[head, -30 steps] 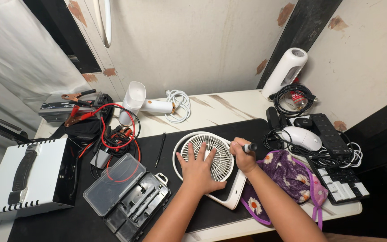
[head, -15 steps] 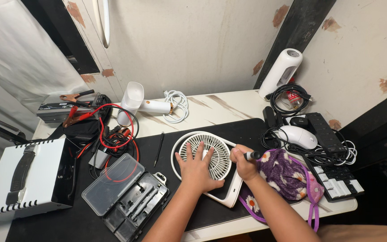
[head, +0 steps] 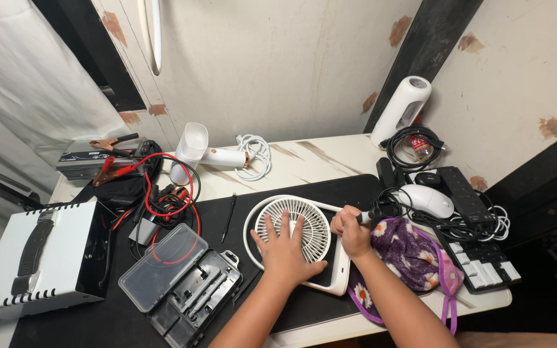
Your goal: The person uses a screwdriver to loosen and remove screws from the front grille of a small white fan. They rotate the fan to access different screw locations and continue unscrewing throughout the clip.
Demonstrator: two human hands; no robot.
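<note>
L hand [head: 286, 250] fingers spread flat on round white plastic fan [head: 293, 227], grille up | R hand [head: 352, 233] fist-gripping black tool [head: 374, 214], tip pointing right | purple floral pouch [head: 414, 258] just right

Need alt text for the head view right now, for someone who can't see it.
Left hand lies flat on a white round fan on a black mat; right hand grips a dark-handled tool at the fan's edge. An open tool case lies left.

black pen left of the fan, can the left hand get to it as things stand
Probably yes: the left hand lies flat on the fan, and the black pen lies just beside it on bare mat with nothing between.
</note>
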